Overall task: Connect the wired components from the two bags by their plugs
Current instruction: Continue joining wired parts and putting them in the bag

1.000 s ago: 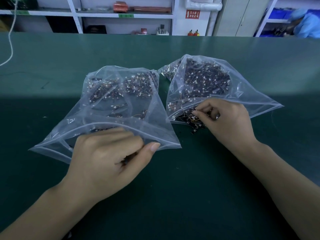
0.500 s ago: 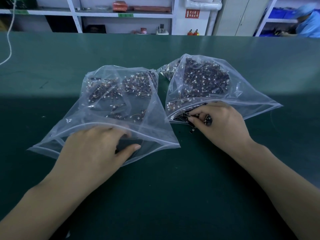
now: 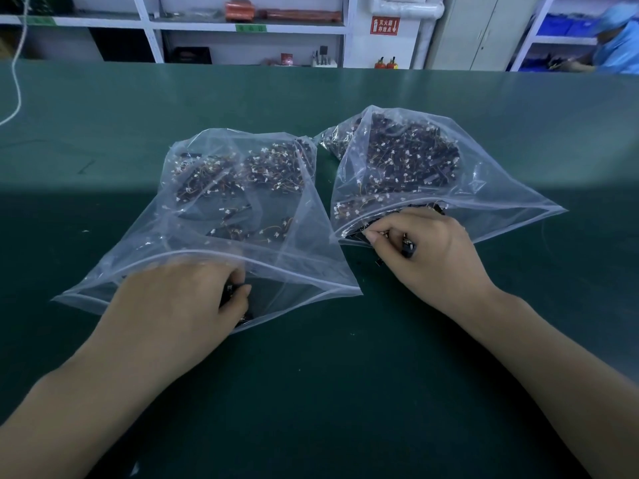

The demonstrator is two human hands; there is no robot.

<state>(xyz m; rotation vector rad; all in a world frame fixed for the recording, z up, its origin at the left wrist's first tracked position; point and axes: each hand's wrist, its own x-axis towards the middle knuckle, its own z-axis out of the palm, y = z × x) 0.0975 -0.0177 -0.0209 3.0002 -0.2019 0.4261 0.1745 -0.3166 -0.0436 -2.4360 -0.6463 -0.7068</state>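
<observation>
The left hand (image 3: pixel 173 305) reaches into the mouth of the left bag (image 3: pixel 221 216), fingers curled on a dark part (image 3: pixel 232 291). The right hand (image 3: pixel 427 252) pinches a part (image 3: pixel 408 249) at the right bag (image 3: pixel 415 174) mouth. Best to lift one piece each, shaking tangled wires free, then bring the plugs together over the table (image 3: pixel 328 375) between the hands.

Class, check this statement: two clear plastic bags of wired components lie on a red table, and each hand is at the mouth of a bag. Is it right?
Not quite. The head view shows the table is dark green, not red. The rest holds: the left hand is at the left bag, the right hand at the right bag.
</observation>
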